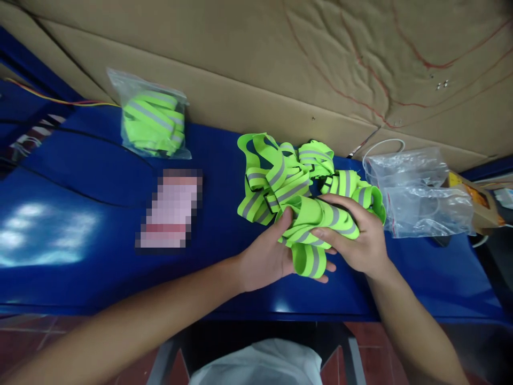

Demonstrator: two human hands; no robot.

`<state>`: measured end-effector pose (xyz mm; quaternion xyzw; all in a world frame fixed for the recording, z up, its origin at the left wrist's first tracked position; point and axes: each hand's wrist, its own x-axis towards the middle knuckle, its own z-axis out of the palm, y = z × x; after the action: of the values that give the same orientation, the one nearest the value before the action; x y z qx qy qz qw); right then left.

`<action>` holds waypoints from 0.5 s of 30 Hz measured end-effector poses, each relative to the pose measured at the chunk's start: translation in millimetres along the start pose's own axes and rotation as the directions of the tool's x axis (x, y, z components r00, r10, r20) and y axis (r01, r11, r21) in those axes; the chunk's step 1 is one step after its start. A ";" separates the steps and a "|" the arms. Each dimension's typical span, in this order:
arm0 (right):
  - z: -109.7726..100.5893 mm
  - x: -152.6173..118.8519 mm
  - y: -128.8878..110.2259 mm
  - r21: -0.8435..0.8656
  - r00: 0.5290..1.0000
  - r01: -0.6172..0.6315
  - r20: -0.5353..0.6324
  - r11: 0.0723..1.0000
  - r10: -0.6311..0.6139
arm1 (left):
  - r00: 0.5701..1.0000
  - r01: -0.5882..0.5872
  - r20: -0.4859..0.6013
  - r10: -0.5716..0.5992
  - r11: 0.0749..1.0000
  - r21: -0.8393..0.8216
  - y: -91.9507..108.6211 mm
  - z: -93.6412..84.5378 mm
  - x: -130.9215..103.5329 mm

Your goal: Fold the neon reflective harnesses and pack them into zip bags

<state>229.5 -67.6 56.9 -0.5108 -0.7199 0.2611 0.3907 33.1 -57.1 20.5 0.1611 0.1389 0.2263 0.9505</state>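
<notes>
A folded bundle of neon green straps with grey stripes point(320, 222) is held between both hands, above the blue table point(224, 267). My left hand point(270, 256) supports it from below, thumb on its left side and fingertips showing beneath. From the right, my right hand point(360, 235) grips the bundle between thumb and fingers. One loop hangs down between the hands. Just behind lies a loose heap of similar straps point(276, 171), with a small coiled bundle point(316, 158) at its back and more folded straps point(348, 184) to the right.
A clear bag of green straps point(154, 120) leans against the cardboard wall point(224, 91). A pixelated flat object point(172, 208) lies at left, near black cables. Clear plastic bags point(425, 198) and a cardboard box point(476, 200) are at right.
</notes>
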 end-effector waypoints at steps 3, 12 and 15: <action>1.6 -2.0 2.5 -0.069 0.972 0.233 0.039 0.970 -0.231 | 0.990 -0.130 -0.064 0.128 0.991 -0.024 10.0 5.9 -1.7; 30.2 0.2 12.0 -0.434 0.815 0.579 0.330 0.690 -0.476 | 0.901 -0.326 -0.255 0.352 0.935 0.139 34.2 8.1 -8.1; 38.8 -3.8 16.6 -0.488 0.840 0.542 0.345 0.684 -0.419 | 0.864 -0.348 -0.293 0.410 0.906 0.241 34.4 5.2 -5.3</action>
<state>206.7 -64.6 21.3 -0.3651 -0.9091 -0.0263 0.1987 17.1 -31.8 38.9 0.2294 0.2847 0.4200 0.8306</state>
